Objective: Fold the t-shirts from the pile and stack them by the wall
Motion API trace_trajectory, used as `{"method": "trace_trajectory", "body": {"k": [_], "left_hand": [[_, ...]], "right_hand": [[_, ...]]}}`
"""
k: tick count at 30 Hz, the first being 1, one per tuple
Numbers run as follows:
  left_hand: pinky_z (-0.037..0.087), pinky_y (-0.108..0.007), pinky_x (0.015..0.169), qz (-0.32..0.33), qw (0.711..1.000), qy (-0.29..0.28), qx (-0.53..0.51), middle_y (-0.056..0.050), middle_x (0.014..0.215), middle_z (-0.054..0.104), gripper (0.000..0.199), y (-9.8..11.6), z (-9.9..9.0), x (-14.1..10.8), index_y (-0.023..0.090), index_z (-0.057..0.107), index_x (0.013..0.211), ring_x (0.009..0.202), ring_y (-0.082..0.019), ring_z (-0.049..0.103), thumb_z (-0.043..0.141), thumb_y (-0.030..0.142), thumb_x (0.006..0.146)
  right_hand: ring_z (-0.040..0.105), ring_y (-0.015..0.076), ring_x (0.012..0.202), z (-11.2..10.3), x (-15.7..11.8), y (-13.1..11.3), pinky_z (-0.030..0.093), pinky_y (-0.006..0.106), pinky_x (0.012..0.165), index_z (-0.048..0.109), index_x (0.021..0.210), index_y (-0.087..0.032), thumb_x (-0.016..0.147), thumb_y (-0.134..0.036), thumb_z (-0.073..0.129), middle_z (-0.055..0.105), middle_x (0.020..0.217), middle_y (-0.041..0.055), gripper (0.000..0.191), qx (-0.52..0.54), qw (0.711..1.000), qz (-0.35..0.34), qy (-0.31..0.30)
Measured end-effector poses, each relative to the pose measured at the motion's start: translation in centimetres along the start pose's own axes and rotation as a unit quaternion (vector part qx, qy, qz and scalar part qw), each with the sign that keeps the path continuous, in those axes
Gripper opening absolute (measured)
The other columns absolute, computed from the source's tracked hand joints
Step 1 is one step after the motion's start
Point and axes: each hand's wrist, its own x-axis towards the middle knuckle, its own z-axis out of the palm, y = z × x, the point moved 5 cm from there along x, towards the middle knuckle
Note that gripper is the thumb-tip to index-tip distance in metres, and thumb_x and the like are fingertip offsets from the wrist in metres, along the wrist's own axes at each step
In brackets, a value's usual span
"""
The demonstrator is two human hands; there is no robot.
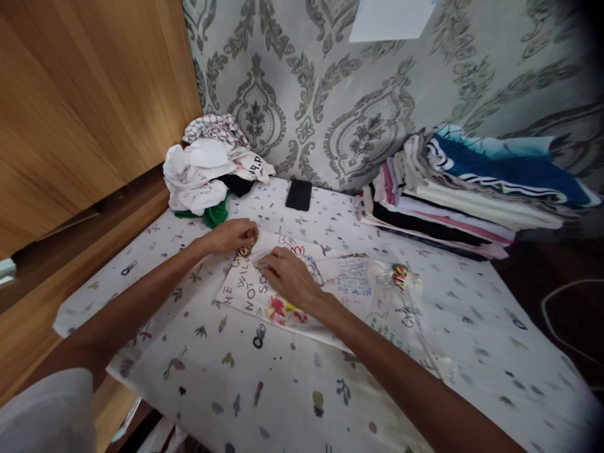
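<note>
A white garment [349, 283] covered in handwriting and coloured drawings lies folded lengthwise on the patterned white sheet [283, 390]. At its far left corner, my left hand [234, 235] is closed with the fingers curled on the cloth's edge. My right hand [287, 274] rests over the left part of the garment, pinching the fabric between thumb and fingers. The two hands are close together but apart. Part of the lettering is hidden beneath my right hand and forearm.
A crumpled heap of clothes [202, 170] sits at the back left beside the wooden panel [94, 94]. A black phone-like slab [299, 195] lies near the wall. Folded clothes [472, 201] are stacked at the back right. A white cable [547, 314] curves beyond the right edge.
</note>
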Motion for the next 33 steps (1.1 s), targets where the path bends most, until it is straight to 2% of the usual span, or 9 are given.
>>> {"method": "trace_trajectory", "body": {"k": [4,9,12,15,17,20,25,30,33], "left_hand": [[0.039,-0.029,0.072,-0.015,0.998,-0.015,0.064,-0.005,0.093,0.065,0.011,0.1,-0.1,-0.2,0.019,0.064,0.091,0.084,-0.02,0.059,0.057,0.025,0.085],[0.037,-0.029,0.067,-0.041,0.994,-0.005,0.103,-0.006,0.096,0.066,0.009,0.5,-0.6,0.1,0.02,0.062,0.085,0.088,-0.021,0.059,0.053,0.023,0.087],[0.037,-0.028,0.066,-0.06,0.996,0.017,0.062,-0.005,0.091,0.065,0.013,0.2,-1.2,-0.3,0.019,0.061,0.089,0.081,-0.02,0.057,0.056,0.03,0.087],[0.036,-0.027,0.064,-0.08,0.995,0.049,-0.031,-0.002,0.078,0.062,0.017,-0.1,-1.9,-1.8,0.018,0.06,0.084,0.071,-0.017,0.053,0.053,0.034,0.087],[0.037,-0.026,0.063,-0.071,0.991,0.026,-0.108,-0.001,0.073,0.06,0.024,0.4,-1.7,-3.4,0.018,0.06,0.081,0.068,-0.016,0.051,0.051,0.039,0.087],[0.039,-0.026,0.063,-0.056,0.983,-0.019,-0.174,0.0,0.075,0.058,0.032,1.7,-0.6,-6.0,0.019,0.064,0.09,0.07,-0.016,0.051,0.055,0.049,0.086],[0.041,-0.031,0.075,-0.074,0.992,0.054,-0.09,0.0,0.085,0.056,0.017,3.5,-0.1,-9.4,0.021,0.061,0.087,0.081,-0.018,0.053,0.058,0.039,0.086],[0.04,-0.027,0.066,-0.113,0.971,0.069,-0.199,0.002,0.079,0.057,0.013,4.0,0.5,-10.6,0.021,0.056,0.086,0.074,-0.015,0.052,0.056,0.034,0.086],[0.038,-0.025,0.059,-0.138,0.957,0.07,-0.247,0.003,0.077,0.057,0.013,3.7,0.8,-10.8,0.021,0.055,0.087,0.067,-0.013,0.049,0.057,0.033,0.083]], "right_hand": [[0.055,0.0191,0.091,1.0,-0.3,-1.6,0.042,0.03,0.08,0.075,0.097,-0.017,0.1,-0.022,0.054,0.061,0.092,0.0076,0.022,0.002,0.998,-0.061,-0.018],[0.052,0.0191,0.088,1.2,-0.7,-1.8,0.041,0.031,0.078,0.075,0.097,-0.018,0.1,-0.022,0.052,0.06,0.091,0.0075,0.024,-0.012,0.996,-0.088,0.0],[0.052,0.0198,0.087,1.2,-0.5,-1.9,0.041,0.032,0.078,0.075,0.096,-0.018,0.101,-0.022,0.05,0.061,0.09,0.0077,0.026,-0.028,0.996,-0.089,-0.009],[0.054,0.0201,0.086,1.1,0.0,-2.0,0.042,0.032,0.078,0.075,0.095,-0.019,0.101,-0.019,0.049,0.062,0.089,0.007,0.026,-0.039,0.996,-0.08,-0.017],[0.054,0.0201,0.087,1.1,0.5,-2.2,0.042,0.031,0.076,0.074,0.096,-0.021,0.099,-0.014,0.048,0.062,0.089,0.0062,0.027,-0.042,0.996,-0.078,-0.019],[0.056,0.0196,0.089,1.3,1.2,-2.4,0.041,0.029,0.072,0.073,0.098,-0.023,0.098,-0.011,0.048,0.063,0.091,0.0054,0.027,-0.026,0.996,-0.073,-0.033],[0.058,0.0169,0.086,1.4,2.3,-1.8,0.039,0.026,0.07,0.068,0.102,-0.02,0.091,-0.012,0.057,0.065,0.097,0.0039,0.017,0.022,0.999,-0.029,-0.032],[0.059,0.0164,0.086,1.2,4.2,-0.5,0.042,0.027,0.077,0.068,0.1,-0.018,0.09,-0.011,0.055,0.068,0.096,0.0038,0.018,0.069,0.996,-0.036,-0.032],[0.061,0.0194,0.098,0.9,5.9,1.2,0.043,0.03,0.086,0.067,0.11,-0.017,0.094,-0.012,0.047,0.069,0.106,0.0084,0.026,0.029,0.999,0.019,-0.014]]}}
